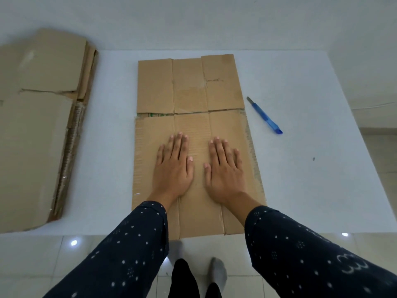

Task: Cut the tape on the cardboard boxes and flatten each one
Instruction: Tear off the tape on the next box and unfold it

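**Clerk:** Head view. Where is the item?

**Inspector:** The flattened brown corrugated cardboard box lies in the centre of the white table. Its near edge reaches the table's front edge.

**Clerk:** And the hands?

**Inspector:** The left hand and right hand rest palm-down, side by side, on the near half of the box. The fingers are straight and the thumbs are close but apart. Neither hand grips anything; both press flat.

**Clerk:** How will it handle?

**Inspector:** I judge it light and fairly stiff across each panel. It is likely to hinge at the creases and along the slit between the far and near halves. The right edge shows exposed, ragged fluting and may tear. It is best taken by both long side edges near the middle, so it does not fold.

**Clerk:** Any markings?

**Inspector:** No brand or label can be read. A sliver of green print shows in the slit at the left, too small to read.

**Clerk:** Anything else present?

**Inspector:** A blue plastic utility knife lies on the table near the box's right side, not touching it, with its grey blade tip showing. A stack of flattened brown cardboard sits at the table's left, well apart.
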A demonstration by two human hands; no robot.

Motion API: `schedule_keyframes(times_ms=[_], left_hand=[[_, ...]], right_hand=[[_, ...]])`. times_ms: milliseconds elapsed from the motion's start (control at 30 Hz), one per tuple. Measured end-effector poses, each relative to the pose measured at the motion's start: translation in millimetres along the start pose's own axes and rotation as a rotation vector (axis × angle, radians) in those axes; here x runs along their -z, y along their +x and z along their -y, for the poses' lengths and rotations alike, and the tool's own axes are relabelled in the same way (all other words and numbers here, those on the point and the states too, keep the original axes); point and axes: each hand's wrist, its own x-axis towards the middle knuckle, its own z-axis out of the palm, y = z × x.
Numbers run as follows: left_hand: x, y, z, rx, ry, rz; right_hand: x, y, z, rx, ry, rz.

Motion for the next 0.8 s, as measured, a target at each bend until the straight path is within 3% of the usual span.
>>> schedule_keyframes(times_ms=[133,300,433,500,600,800], left_hand=[[5.3,5.0,4.4,0.097,-0.054,0.049],[34.2,-12.3,8.6,0.817,-0.386,-0.071],[61.3,-14.9,32.5,0.992,-0.633,-0.065],[71.6,-15.4,49.1,0.989,-0.718,-0.049],[85.2,-18.8,63.5,0.851,-0.634,-0.056],[140.0,-18.3,82.5,0.734,-0.584,-0.206]], right_hand=[[9.9,2.2,3.5,-0.066,0.028,0.064],[42.6,-4.4,1.6,-0.538,0.278,0.070],[65.6,2.8,-4.7,-0.772,0.482,0.078],[73.0,1.4,-6.7,-0.808,0.624,0.108],[82.3,-8.7,4.5,-0.766,0.662,0.082],[106.6,-17.3,72.2,-0.695,0.626,-0.192]])
